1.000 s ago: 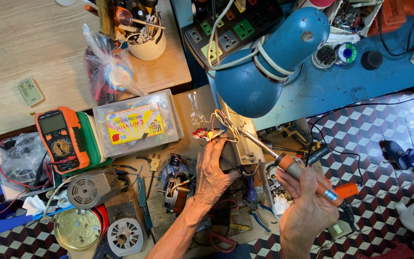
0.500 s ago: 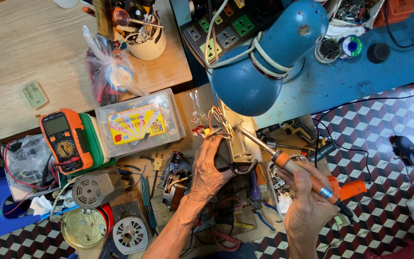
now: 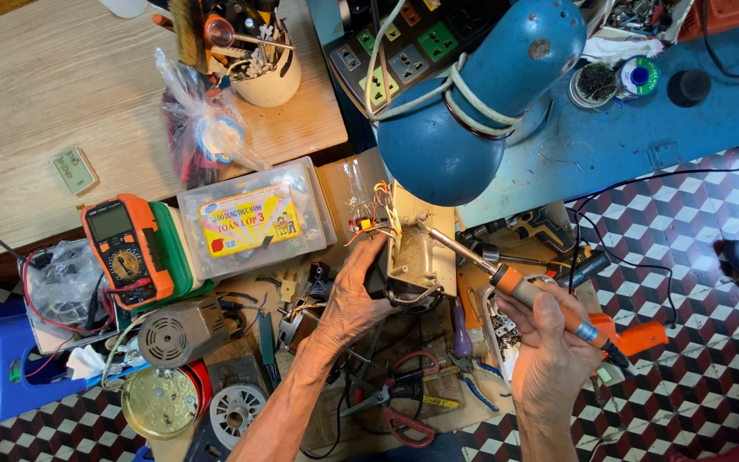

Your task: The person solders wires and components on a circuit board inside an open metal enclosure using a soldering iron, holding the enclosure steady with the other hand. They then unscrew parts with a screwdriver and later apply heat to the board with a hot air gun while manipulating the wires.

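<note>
Soldering iron (image 3: 506, 278) has edged closer, gripped between right-hand fingers (image 3: 549, 312).

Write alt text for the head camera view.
A right hand holds a soldering iron with its tip at a small wired device gripped by the left hand, under a blue lamp. An orange multimeter and tools crowd the bench.

Blue lamp shade (image 3: 481, 94); orange multimeter (image 3: 121, 252); soldering iron (image 3: 523, 291) orange-gripped (blue band); checkered floor (image 3: 694, 222).
</note>
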